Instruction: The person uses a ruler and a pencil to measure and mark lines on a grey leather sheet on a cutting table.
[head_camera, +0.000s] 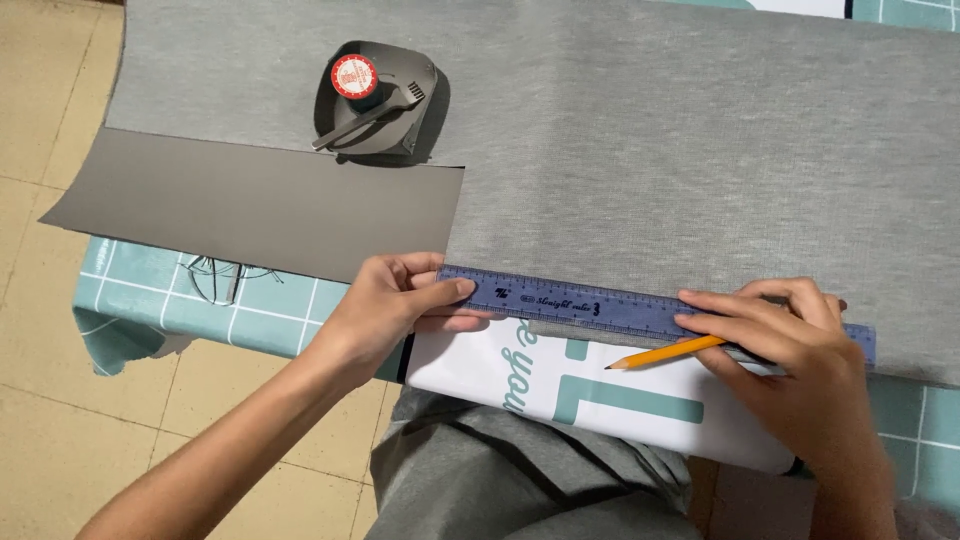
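A blue-violet plastic ruler (590, 302) lies along the near edge of a large grey fabric sheet (700, 150). My left hand (385, 305) pinches and presses down the ruler's left end. My right hand (790, 345) rests on the ruler's right part and holds a yellow pencil (665, 353), whose tip points left just below the ruler over a white sheet with teal shapes (600, 395).
A dark grey strip of material (250, 205) lies at the left, overhanging the table. A grey dish with a red-capped spool and a clip-like tool (375, 100) sits on the fabric at the back. A teal checked tablecloth (140, 300) covers the table; tiled floor lies at the left.
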